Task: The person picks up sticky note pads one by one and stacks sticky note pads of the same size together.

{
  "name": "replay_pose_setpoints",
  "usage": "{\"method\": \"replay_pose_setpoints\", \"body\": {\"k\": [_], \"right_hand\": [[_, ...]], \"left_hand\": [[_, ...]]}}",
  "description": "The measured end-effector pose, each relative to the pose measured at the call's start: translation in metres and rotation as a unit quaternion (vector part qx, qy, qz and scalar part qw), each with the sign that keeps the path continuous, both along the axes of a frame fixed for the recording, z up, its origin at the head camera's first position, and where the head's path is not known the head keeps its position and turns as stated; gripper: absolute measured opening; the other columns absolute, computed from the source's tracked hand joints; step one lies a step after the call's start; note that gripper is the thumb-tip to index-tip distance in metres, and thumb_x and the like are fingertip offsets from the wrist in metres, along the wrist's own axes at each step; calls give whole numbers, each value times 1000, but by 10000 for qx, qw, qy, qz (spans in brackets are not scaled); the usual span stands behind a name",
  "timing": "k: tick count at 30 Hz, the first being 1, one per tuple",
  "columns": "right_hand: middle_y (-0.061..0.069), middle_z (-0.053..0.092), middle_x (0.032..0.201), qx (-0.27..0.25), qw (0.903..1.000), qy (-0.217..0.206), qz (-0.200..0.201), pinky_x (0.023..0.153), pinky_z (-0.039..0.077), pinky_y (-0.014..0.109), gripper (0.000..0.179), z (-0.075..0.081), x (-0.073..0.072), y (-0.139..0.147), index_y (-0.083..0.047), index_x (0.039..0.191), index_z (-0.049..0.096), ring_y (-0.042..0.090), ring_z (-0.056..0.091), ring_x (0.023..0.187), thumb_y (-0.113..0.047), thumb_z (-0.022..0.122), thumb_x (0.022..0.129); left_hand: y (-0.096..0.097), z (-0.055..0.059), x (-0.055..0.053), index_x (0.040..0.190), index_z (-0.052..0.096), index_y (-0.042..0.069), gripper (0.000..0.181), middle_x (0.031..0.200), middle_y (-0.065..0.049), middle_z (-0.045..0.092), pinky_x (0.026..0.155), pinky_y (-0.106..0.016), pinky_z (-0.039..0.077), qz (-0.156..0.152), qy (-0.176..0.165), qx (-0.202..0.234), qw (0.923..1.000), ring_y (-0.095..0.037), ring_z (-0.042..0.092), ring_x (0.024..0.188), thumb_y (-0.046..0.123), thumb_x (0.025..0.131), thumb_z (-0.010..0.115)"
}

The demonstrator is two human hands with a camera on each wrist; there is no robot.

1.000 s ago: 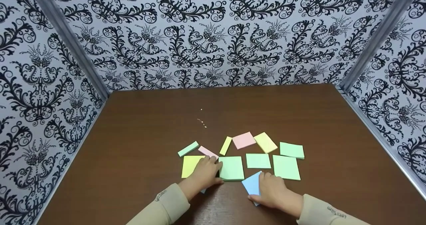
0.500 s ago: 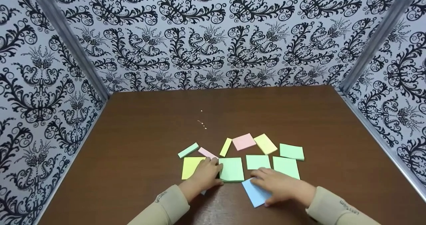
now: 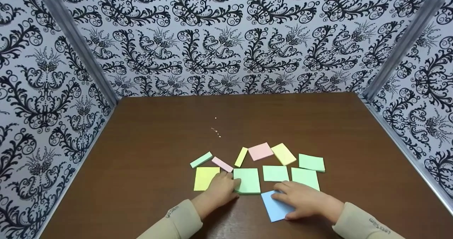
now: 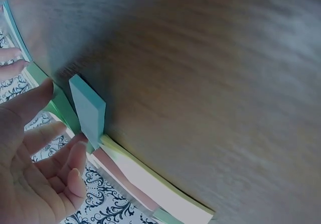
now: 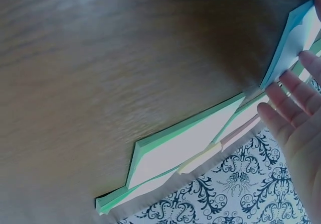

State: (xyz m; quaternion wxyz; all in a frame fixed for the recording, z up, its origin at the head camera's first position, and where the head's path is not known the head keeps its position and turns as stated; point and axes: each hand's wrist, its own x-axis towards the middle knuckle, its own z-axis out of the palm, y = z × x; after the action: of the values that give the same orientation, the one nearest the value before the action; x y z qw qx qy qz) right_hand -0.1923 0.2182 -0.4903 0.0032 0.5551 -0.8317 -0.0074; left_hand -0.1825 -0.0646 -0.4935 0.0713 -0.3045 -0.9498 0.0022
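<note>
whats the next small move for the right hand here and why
Probably the right hand should turn the blue pad a little clockwise, seen from above, to square it with the green pad beside the left hand: the blue pad's edges lie askew to that pad's, and the right hand's fingers lie over it.

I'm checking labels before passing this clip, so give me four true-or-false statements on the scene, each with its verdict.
1. In the head view, the fingers of the right hand are over a blue pad. True.
2. No clothing is in view. False: light sleeves show.
3. The left hand is at the left edge of a large green pad. True.
4. That blue pad appears left of the large green pad in the head view. False: it appears lower and to the right.
</note>
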Motion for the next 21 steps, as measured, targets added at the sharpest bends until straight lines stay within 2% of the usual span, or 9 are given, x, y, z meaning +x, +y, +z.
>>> {"method": "replay_pose_setpoints", "body": {"k": [4, 10, 21], "right_hand": [[8, 50, 116, 201, 9991, 75, -377, 80, 44, 36, 63, -2, 3, 0, -13, 123, 52, 20, 49, 94, -57, 59, 79], [9, 50, 118, 517, 9935, -273, -977, 81, 43, 40, 69, 2, 8, -6, -10, 125, 51, 22, 49, 96, -62, 55, 79], [14, 48, 123, 365, 9948, -418, -855, 91, 41, 40, 63, 1, 8, -11, -1, 124, 50, 27, 48, 110, -43, 62, 78]], "left_hand": [[1, -3, 0, 89, 65, 17, 23, 77, -5, 61, 60, -29, 43, -103, 248, 94, 9996, -18, 55, 69, 31, 74, 74], [2, -6, -2, 90, 67, 17, 20, 76, -5, 61, 58, -29, 43, -116, 348, 32, 9993, -18, 56, 68, 30, 76, 72], [1, -5, -4, 95, 68, 16, 21, 78, -6, 61, 60, -30, 44, -219, 238, -58, 9995, -19, 56, 70, 28, 77, 70]]}}
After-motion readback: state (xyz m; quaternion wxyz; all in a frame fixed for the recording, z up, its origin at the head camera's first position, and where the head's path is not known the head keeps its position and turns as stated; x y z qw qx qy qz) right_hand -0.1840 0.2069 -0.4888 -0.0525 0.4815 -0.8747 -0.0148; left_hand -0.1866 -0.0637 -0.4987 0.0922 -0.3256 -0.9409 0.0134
